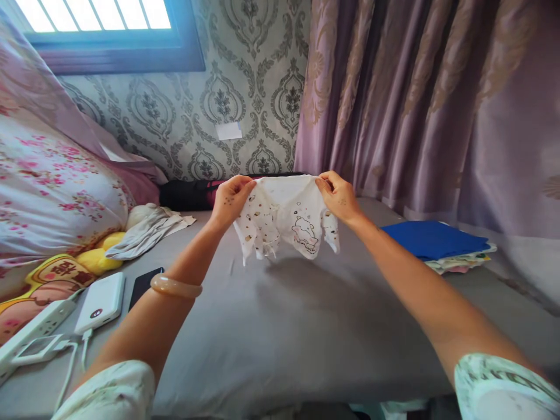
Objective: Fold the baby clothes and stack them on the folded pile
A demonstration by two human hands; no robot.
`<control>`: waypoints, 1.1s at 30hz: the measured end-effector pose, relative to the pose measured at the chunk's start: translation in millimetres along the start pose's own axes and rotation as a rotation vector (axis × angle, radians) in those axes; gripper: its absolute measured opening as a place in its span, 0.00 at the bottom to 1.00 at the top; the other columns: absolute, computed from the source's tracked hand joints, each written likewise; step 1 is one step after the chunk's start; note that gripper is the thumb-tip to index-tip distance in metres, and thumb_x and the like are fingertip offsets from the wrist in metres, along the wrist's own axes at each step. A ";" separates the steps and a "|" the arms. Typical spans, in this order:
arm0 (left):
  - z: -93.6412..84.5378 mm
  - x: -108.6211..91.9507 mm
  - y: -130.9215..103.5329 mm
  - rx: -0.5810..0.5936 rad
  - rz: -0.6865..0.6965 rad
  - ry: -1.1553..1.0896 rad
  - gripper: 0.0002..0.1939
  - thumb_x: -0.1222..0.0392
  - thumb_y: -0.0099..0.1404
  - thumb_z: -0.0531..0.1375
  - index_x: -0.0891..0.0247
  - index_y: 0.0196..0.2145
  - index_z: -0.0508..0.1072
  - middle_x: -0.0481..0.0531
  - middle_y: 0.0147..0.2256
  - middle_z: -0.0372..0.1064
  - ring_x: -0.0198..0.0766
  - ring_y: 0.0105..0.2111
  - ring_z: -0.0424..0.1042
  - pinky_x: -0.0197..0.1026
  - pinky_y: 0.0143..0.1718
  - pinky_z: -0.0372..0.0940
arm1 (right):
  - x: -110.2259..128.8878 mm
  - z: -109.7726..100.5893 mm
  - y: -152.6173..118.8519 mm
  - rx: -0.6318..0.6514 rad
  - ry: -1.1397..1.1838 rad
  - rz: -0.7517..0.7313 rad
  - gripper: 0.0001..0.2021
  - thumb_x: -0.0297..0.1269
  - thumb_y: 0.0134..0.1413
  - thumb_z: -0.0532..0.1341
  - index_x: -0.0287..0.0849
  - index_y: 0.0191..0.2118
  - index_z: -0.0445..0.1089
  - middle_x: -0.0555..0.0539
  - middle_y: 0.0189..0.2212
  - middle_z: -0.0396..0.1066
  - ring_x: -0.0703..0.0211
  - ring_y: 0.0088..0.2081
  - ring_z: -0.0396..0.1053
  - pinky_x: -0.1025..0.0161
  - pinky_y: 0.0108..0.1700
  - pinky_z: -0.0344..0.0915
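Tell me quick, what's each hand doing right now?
Left hand: closed, gripping one side of the white printed garment.
Right hand: closed, gripping the garment's other side.

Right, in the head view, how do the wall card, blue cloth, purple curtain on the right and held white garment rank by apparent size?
1. Purple curtain
2. White garment
3. Blue cloth
4. Wall card

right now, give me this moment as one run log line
left hand: grips white printed garment | right hand: grips same garment | garment: held up over grey sheet
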State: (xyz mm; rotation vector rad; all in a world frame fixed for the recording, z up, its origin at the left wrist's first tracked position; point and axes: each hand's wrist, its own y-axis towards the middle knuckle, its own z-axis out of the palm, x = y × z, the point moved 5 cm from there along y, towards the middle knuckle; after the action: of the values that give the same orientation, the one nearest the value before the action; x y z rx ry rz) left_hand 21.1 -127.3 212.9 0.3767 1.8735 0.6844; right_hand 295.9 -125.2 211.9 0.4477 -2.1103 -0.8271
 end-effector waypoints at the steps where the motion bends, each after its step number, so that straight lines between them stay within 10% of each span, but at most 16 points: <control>1: -6.8 -8.8 -5.7 0.000 0.041 0.052 0.12 0.50 0.58 0.61 0.61 0.32 0.74 0.45 0.22 0.65 0.33 0.27 0.65 0.32 0.24 0.56 | 5.0 -5.6 -6.4 -0.004 -0.001 0.001 0.20 0.57 0.59 0.54 0.44 0.39 0.69 0.50 0.29 0.68 0.58 0.34 0.65 0.62 0.36 0.60; 6: -48.6 -54.3 -29.0 0.090 0.038 0.089 0.12 0.51 0.57 0.64 0.61 0.35 0.77 0.47 0.26 0.70 0.35 0.29 0.69 0.33 0.25 0.60 | 36.0 -35.3 -27.7 0.181 0.168 0.062 0.22 0.61 0.52 0.60 0.46 0.38 0.72 0.48 0.30 0.71 0.56 0.33 0.68 0.61 0.31 0.63; 10: -63.2 -54.3 -29.2 0.263 -0.181 0.059 0.13 0.50 0.55 0.66 0.60 0.34 0.79 0.48 0.25 0.71 0.36 0.25 0.70 0.34 0.22 0.61 | 46.3 -41.3 -30.8 0.410 0.319 0.190 0.19 0.57 0.50 0.63 0.46 0.36 0.74 0.47 0.30 0.73 0.56 0.32 0.70 0.61 0.29 0.65; 18: 4.9 90.4 -46.3 0.761 -0.507 0.102 0.16 0.45 0.49 0.66 0.61 0.27 0.77 0.48 0.21 0.70 0.33 0.18 0.65 0.33 0.18 0.55 | -43.8 48.9 -56.7 0.828 0.086 0.377 0.18 0.54 0.47 0.64 0.41 0.30 0.75 0.51 0.23 0.71 0.65 0.22 0.62 0.67 0.22 0.55; 22: 44.4 150.6 -65.2 0.703 -0.449 0.387 0.12 0.52 0.52 0.61 0.63 0.21 0.73 0.45 0.17 0.63 0.33 0.20 0.64 0.33 0.22 0.56 | -85.8 93.0 -77.4 0.799 -0.134 0.214 0.17 0.50 0.56 0.58 0.39 0.30 0.73 0.49 0.27 0.72 0.64 0.24 0.63 0.67 0.25 0.54; 33: 73.1 175.9 -93.3 0.625 -0.101 0.877 0.17 0.55 0.72 0.40 0.62 0.43 0.66 0.63 0.42 0.71 0.46 0.42 0.71 0.42 0.39 0.61 | -121.1 123.7 -106.1 0.803 -0.598 0.017 0.15 0.44 0.69 0.45 0.44 0.44 0.66 0.43 0.45 0.72 0.52 0.42 0.71 0.62 0.38 0.57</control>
State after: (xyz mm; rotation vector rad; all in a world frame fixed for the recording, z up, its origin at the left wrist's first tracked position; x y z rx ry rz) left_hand 24.1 -83.4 5.4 0.4007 2.9258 0.1570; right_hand 275.4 -83.9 14.2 0.6404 -2.9749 -0.0397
